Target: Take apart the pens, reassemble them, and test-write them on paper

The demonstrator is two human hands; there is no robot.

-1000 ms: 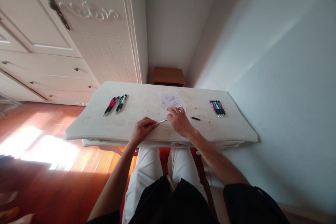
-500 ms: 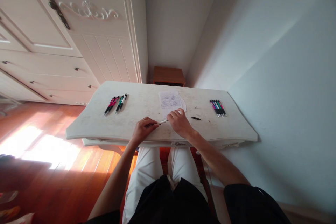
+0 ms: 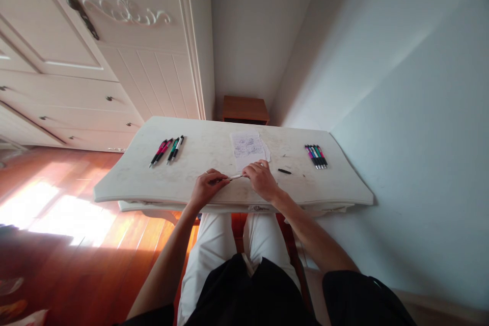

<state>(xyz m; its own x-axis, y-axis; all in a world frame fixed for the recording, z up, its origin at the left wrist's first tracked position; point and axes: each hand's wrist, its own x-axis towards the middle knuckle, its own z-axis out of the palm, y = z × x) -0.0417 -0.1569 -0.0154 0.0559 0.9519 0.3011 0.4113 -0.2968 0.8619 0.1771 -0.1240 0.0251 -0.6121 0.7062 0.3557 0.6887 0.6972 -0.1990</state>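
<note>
Between my two hands, above the front part of the white table [image 3: 206, 155], is a white pen barrel [image 3: 235, 177] lying nearly level. My left hand [image 3: 208, 186] pinches its left end. The fingers of my right hand [image 3: 261, 178] are closed around its right end, and the small part inside them is hidden. Just beyond my right hand lies scribbled paper [image 3: 247, 147], a smaller sheet partly under it. A short black pen piece [image 3: 284, 171] rests on the tabletop to the right of my right hand.
Several colored pens [image 3: 316, 157] lie side by side at the table's right. Two pink pens [image 3: 160, 153] lie at the left, beside a green pen [image 3: 172, 151] and a white pen [image 3: 178, 147]. A brown wooden cabinet [image 3: 245, 108] stands behind the table; a wall borders the right.
My right hand has shifted very slightly, and the pen barrel lies a little more level. Both hands keep their grip, while the view has moved slightly.
</note>
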